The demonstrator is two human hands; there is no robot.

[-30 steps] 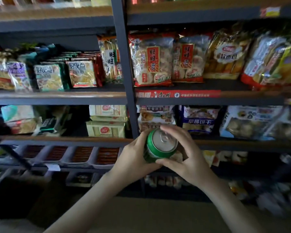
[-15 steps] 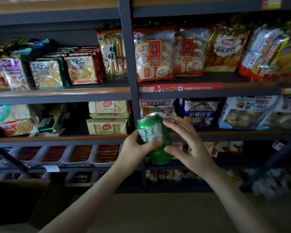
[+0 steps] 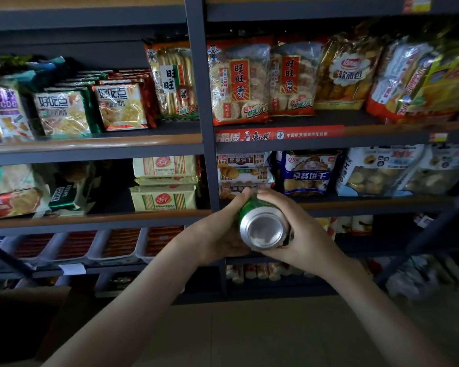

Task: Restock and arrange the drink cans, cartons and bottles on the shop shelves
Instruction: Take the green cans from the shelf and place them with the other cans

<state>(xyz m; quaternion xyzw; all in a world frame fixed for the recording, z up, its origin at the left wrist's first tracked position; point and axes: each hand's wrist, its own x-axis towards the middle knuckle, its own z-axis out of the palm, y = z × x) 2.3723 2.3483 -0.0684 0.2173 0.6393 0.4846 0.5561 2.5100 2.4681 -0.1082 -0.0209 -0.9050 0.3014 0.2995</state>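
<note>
A green drink can [image 3: 263,225] lies tipped between both hands, its bare silver bottom turned toward me. My left hand [image 3: 220,229] grips its left side, thumb over the top edge. My right hand [image 3: 300,229] wraps round its right side and underneath. The can is held in front of the dark upright post [image 3: 202,102] of the shop shelves, level with the third shelf edge. Its far end is hidden from view.
Shelves hold snack bags: rice cracker packs [image 3: 239,80], biscuit packs [image 3: 164,184], a blue biscuit bag [image 3: 306,173]. Clear trays of red packets [image 3: 117,243] sit lower left. A brown cardboard box [image 3: 16,324] stands at bottom left on the tan floor.
The can has been turned over in the hands: its pull-tab top faced me, then its side, now its bottom. Both hands moved slightly up and closer around it.
</note>
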